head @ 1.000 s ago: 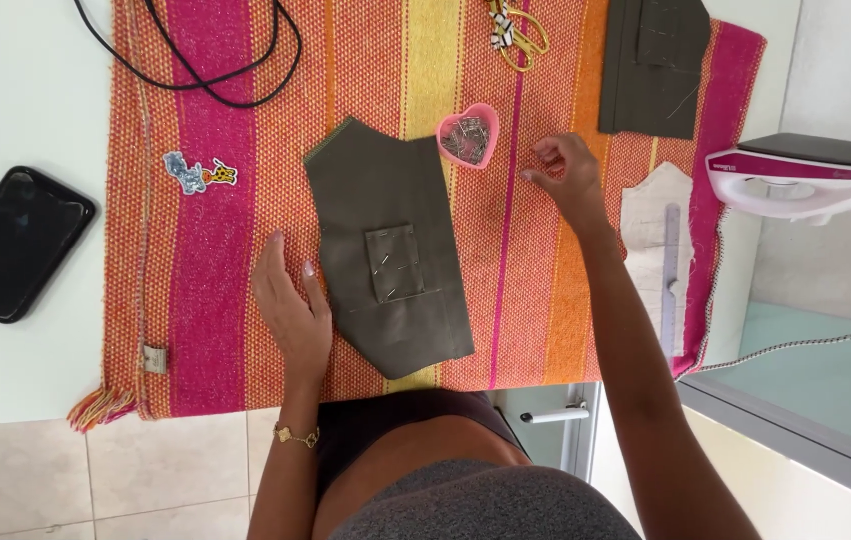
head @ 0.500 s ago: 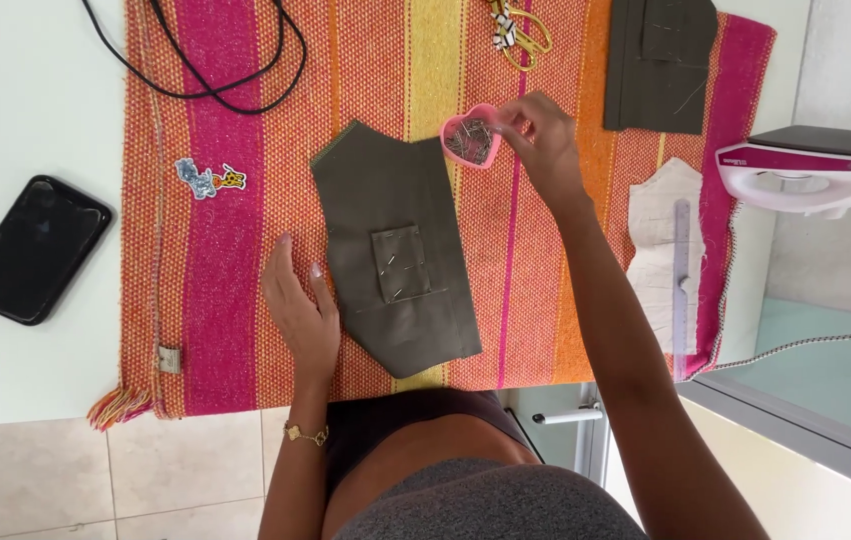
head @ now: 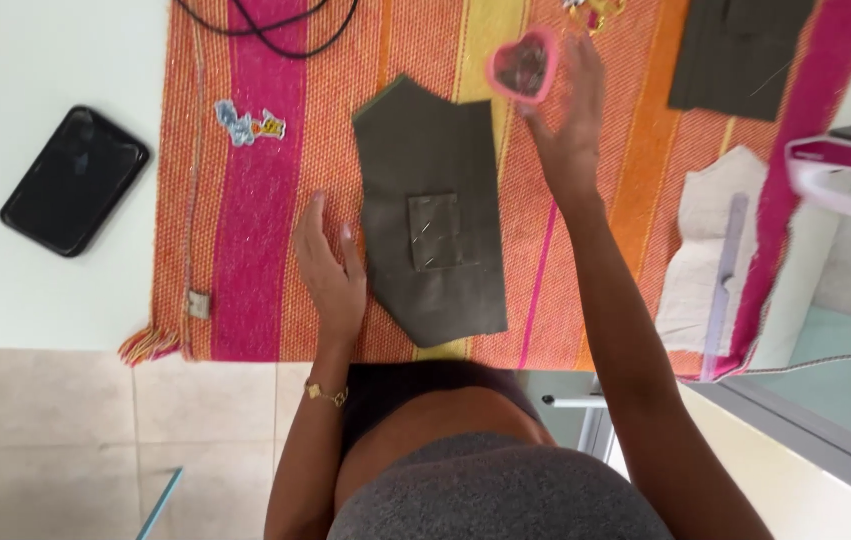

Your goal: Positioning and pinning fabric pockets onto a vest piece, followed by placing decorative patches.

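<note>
Room on striped cloth (head: 265,250), left of olive fabric piece (head: 435,220)
Right side crowded: pink heart dish (head: 522,68), paper pattern (head: 715,250), iron (head: 845,165). Phone (head: 73,180) sits on desk (head: 5,60), far left; cable (head: 265,20) at top.

White tabletop (head: 35,290), beige tiled floor (head: 95,440), soft even daylight.

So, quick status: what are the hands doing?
Left hand flat beside olive fabric piece. Right hand at pink heart-shaped dish. Nothing between them.
</note>
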